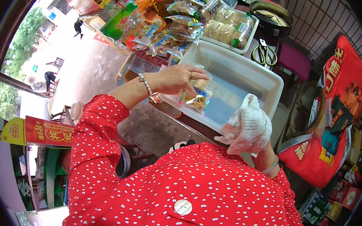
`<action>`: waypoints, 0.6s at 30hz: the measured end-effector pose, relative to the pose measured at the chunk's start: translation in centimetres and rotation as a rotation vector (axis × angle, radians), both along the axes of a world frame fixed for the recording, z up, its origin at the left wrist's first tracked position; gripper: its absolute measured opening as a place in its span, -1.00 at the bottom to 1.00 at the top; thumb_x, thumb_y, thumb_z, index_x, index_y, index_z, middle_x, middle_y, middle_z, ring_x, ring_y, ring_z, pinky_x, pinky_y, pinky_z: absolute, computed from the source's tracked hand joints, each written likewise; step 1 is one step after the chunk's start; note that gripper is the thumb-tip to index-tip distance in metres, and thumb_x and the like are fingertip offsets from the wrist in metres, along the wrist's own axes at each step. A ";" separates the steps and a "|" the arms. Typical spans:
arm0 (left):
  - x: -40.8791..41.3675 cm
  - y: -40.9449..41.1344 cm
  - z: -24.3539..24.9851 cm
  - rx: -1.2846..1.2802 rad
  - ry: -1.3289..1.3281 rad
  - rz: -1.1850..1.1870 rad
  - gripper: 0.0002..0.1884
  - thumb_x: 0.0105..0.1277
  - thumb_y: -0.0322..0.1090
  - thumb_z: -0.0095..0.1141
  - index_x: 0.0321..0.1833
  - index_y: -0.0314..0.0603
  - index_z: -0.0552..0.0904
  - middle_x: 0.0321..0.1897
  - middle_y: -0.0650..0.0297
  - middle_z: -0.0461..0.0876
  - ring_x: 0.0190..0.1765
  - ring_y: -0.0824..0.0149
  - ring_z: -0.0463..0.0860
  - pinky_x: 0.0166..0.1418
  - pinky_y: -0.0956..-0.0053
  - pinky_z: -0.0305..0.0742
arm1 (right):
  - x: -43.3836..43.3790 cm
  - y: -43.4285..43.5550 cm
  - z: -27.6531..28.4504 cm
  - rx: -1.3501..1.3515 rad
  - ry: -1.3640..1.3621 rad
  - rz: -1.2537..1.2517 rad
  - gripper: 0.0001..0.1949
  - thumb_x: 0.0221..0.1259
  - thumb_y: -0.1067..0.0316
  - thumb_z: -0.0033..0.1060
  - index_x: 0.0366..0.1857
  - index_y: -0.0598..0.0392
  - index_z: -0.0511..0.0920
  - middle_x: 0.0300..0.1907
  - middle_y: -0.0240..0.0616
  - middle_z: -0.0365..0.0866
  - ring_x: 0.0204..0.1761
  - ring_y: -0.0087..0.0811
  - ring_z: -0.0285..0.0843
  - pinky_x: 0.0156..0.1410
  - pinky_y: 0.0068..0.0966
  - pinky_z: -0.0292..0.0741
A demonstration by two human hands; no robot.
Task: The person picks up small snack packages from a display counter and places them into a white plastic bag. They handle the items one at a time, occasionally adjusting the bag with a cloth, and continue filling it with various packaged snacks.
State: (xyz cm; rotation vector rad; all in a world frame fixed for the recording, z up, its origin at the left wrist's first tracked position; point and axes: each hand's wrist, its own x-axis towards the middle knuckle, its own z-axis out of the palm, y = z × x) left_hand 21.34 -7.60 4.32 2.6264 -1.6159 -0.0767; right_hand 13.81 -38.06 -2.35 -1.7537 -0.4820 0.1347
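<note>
My left hand [179,79], with a beaded bracelet at its wrist, reaches over the left end of a deep white plastic tub [275,85]. Its thumb and fingers are apart, with no object visible in their grasp. Just below the thumb, a small clear snack packet [198,102] lies in the tub. Another clear wrapper [204,70] shows by the fingertips; whether they touch it cannot be told. At the tub's near right corner my right hand [262,155] holds a bunched white cloth [249,128], which hides its fingers.
Behind the tub stands a white tray [252,38] of packaged round pastries, beside a heap of snack packets [179,25]. Green-handled scissors [264,55] lie right of it, near a round dark tin [273,21]. Large red bags [344,95] crowd the right. A person [46,83] sits outside, left.
</note>
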 end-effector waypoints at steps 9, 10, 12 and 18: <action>-2.5 2.2 0.9 -0.364 -0.186 0.463 -0.79 0.07 -0.45 0.19 -0.19 -0.10 0.62 -0.43 0.22 0.61 -0.38 0.24 0.62 -0.34 0.42 0.49 | -1.7 0.6 1.3 0.061 -0.061 -0.083 -0.66 -0.18 0.34 0.42 -0.25 0.08 0.53 -0.30 -0.37 0.52 -0.26 -0.45 0.44 -0.12 -0.49 0.46; -3.3 2.2 0.8 -0.410 -0.159 0.538 -0.79 0.08 -0.41 0.21 -0.19 -0.12 0.62 -0.47 0.23 0.60 -0.42 0.25 0.61 -0.37 0.42 0.47 | -2.0 0.8 1.6 0.033 -0.084 -0.098 -0.65 -0.21 0.33 0.44 -0.26 0.08 0.53 -0.30 -0.37 0.51 -0.26 -0.44 0.44 -0.13 -0.49 0.46; -4.2 2.7 0.3 -0.492 -0.150 0.658 -0.79 0.08 -0.32 0.24 -0.21 -0.14 0.61 -0.54 0.23 0.58 -0.48 0.27 0.59 -0.42 0.43 0.44 | -2.5 1.2 2.1 -0.010 -0.115 -0.124 -0.62 -0.25 0.32 0.46 -0.26 0.09 0.53 -0.31 -0.37 0.51 -0.27 -0.43 0.44 -0.13 -0.49 0.45; -1.3 9.2 0.5 -0.741 -0.246 1.189 -0.75 0.09 -0.20 0.17 -0.22 -0.14 0.64 -0.43 0.13 0.65 -0.33 0.15 0.64 -0.26 0.35 0.49 | -3.5 3.0 2.9 -0.105 -0.166 -0.164 -0.52 -0.39 0.27 0.55 -0.26 0.11 0.53 -0.34 -0.39 0.49 -0.30 -0.41 0.43 -0.15 -0.49 0.44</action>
